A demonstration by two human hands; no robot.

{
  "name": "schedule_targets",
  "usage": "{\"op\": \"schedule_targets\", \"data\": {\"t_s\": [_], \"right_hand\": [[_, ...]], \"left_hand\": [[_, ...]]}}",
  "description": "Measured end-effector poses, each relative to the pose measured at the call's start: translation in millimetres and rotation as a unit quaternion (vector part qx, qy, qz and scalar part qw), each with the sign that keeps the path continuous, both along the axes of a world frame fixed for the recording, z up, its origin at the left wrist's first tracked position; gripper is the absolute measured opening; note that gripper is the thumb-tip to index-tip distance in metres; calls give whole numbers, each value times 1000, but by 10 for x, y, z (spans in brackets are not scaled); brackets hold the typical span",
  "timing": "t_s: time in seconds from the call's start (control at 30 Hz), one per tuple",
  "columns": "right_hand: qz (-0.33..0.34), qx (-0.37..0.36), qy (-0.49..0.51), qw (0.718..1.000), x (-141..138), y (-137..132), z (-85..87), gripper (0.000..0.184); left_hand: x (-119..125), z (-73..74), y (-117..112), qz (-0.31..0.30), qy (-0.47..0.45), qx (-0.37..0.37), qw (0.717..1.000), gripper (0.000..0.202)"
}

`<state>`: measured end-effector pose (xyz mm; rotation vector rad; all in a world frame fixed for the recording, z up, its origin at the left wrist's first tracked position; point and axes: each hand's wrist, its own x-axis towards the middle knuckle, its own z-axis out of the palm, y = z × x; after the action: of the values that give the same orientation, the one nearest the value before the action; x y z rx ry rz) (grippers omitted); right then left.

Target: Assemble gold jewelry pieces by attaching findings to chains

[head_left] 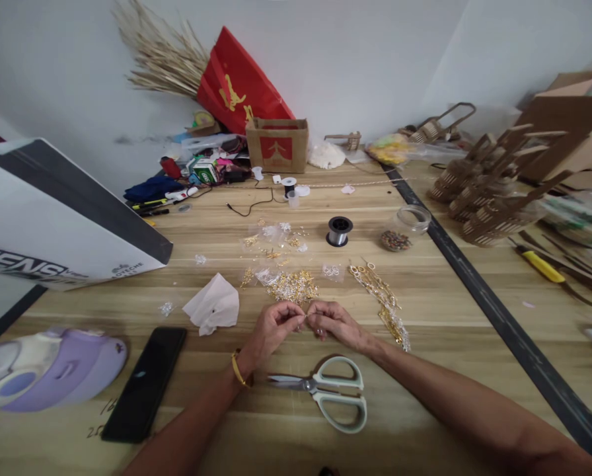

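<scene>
My left hand (279, 325) and my right hand (336, 324) meet fingertip to fingertip over the middle of the wooden table. Both are closed in a pinch around something tiny, too small to name. Just beyond the fingers lies a loose pile of gold and silver beads (293, 285). Scissors with pale green handles (338, 395) rest on the table nearer to me, below both hands. To the right of my right hand, gold and silver strands of beads or chain (382, 301) are laid out. A white crumpled tissue (214, 304) sits left of my left hand.
A spool of thin wire (339, 231) and a clear jar of dark beads (400, 231) stand farther back. At left are a black phone (147, 383), a purple device (68, 370) and a large white box (68, 218). Small wooden baskets (494, 185) crowd the right.
</scene>
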<state>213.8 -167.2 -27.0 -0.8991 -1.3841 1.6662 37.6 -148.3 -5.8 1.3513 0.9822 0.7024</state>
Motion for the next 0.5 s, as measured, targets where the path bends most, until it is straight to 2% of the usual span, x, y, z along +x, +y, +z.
{"op": "schedule_targets", "data": {"t_s": [0.23, 0.5], "right_hand": [[-2, 4, -8, 1000, -6, -9, -1, 29], [-9, 1, -25, 1000, -16, -10, 42, 30]], "left_hand": [[-14, -28, 12, 7, -4, 7, 1000, 19], [-16, 11, 18, 14, -9, 7, 1000, 18]]}}
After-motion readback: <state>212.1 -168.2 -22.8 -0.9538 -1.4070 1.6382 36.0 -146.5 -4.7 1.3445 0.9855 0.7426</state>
